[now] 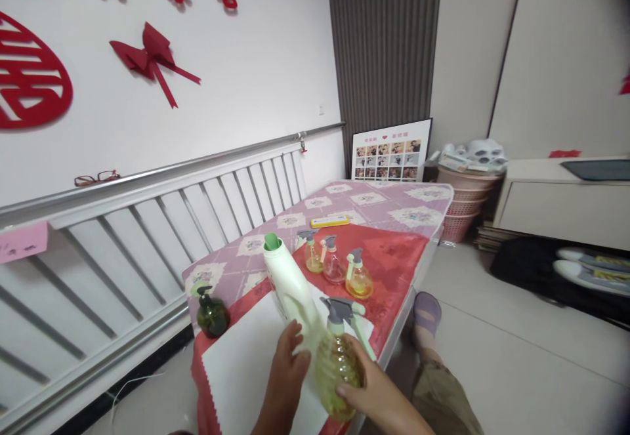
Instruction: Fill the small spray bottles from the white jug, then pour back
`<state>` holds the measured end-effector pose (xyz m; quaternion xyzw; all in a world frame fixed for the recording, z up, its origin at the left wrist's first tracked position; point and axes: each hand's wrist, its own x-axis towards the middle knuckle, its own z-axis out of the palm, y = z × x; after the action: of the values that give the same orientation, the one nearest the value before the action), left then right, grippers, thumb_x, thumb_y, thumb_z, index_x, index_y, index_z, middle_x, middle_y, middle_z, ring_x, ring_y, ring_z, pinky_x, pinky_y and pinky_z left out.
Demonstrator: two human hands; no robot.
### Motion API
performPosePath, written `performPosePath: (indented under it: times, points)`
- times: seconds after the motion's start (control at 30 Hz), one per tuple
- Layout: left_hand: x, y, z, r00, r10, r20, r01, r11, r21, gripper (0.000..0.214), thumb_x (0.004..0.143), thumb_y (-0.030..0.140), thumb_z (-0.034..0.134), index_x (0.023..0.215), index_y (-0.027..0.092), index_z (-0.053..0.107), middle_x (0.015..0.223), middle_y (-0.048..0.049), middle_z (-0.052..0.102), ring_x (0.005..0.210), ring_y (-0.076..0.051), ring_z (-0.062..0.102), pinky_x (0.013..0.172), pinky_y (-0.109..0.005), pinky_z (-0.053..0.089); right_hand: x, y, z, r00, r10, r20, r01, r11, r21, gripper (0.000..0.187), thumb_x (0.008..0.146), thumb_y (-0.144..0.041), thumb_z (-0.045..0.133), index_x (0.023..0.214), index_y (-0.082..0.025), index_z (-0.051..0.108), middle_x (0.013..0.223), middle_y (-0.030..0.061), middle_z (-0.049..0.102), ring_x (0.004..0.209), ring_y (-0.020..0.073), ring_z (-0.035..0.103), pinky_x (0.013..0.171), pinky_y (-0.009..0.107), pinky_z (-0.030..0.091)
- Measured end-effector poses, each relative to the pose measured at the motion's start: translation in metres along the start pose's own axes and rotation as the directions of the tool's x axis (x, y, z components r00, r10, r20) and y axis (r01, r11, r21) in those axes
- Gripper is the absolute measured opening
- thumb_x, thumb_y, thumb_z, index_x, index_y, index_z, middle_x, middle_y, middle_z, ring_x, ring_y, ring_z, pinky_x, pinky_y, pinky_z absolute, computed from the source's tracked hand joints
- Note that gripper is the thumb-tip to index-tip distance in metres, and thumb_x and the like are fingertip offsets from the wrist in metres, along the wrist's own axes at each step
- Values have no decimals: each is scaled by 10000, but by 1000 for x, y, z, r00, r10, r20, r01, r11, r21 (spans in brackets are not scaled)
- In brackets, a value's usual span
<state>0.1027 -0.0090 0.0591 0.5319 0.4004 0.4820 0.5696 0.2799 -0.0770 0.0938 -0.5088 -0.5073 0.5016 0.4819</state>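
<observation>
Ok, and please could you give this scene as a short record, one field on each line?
Right hand: holds large spray bottle
Left hand: partly open, beside the large spray bottle, holding nothing visible
White bottle: green top, beyond the left hand
Small spray bottles: three, on red cloth
Pump bottle: dark green, nearest the radiator
White sheet: over the red cloth

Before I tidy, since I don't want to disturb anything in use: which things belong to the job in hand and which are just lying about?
Seemingly in the job:
large spray bottle, in the right hand
white bottle, near the left hand

Probably just lying about:
glasses
pale shoes
photo board
</observation>
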Motion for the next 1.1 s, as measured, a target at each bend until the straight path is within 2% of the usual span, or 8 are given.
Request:
performPosePath:
  times: [0.1,0.3,0.47,0.6,0.7,0.8,0.9,1.1]
  points:
    - [21,10,13,987,29,-160,-8,992,127,614,800,478,624,1306,160,483,1364,-171,528,1259,-277,496,1050,-391,387,1,9,-14,988,-9,-151,1,999,-50,885,607,-331,710,1415,-126,412,1372,168,555,1259,305,518,1109,452,330]
    - [44,25,47,993,84,-79,-60,962,268,371,838,427,531,1081,154,593,1019,-94,698,973,-225,632,876,-318,471,2,22,-30,942,-48,-332,32,998,-52,841,607,-397,705,1371,-141,462,1229,166,663,1170,319,594,1048,480,401]
    - [55,36,56,968,23,-251,42,967,251,380,784,373,593,1081,137,608,956,-81,705,909,-213,655,806,-285,482,3,25,-31,892,-35,-452,0,997,-77,755,566,-410,702,1257,-145,552,1116,160,718,1071,342,652,973,503,459]
    - [61,49,43,920,-1,-391,110,960,256,319,759,363,596,966,123,634,724,-45,667,699,-194,641,648,-279,482,6,30,-33,886,-49,-460,-4,994,-114,722,574,-430,698,1226,-154,558,1094,150,726,1025,336,672,929,484,488]
    - [57,60,26,907,2,-421,125,954,273,266,723,391,621,817,144,646,553,10,574,538,-167,560,536,-272,438,12,31,-35,905,-68,-420,-5,986,-169,750,615,-451,691,1278,-149,513,1112,141,718,1047,324,664,934,461,488]
    - [50,68,7,907,18,-420,110,954,279,279,692,399,641,816,149,657,566,15,579,538,-160,551,529,-266,430,25,25,-28,912,-109,-396,23,977,-214,799,655,-454,677,1351,-146,435,1138,135,697,1053,304,659,959,452,474]
    - [44,67,-11,905,22,-425,105,957,272,331,685,408,641,860,128,667,601,-6,611,579,-179,586,556,-277,447,45,15,-14,884,-166,-438,66,970,-234,783,664,-438,679,1361,-185,426,1147,102,683,1061,284,649,988,453,453]
    - [37,39,-31,919,-8,-395,129,951,282,414,648,434,665,896,103,681,761,-105,715,775,-279,676,695,-351,498,106,11,8,836,-296,-463,150,933,-327,693,632,-397,696,1261,-189,491,1238,121,618,1159,312,575,1020,495,413]
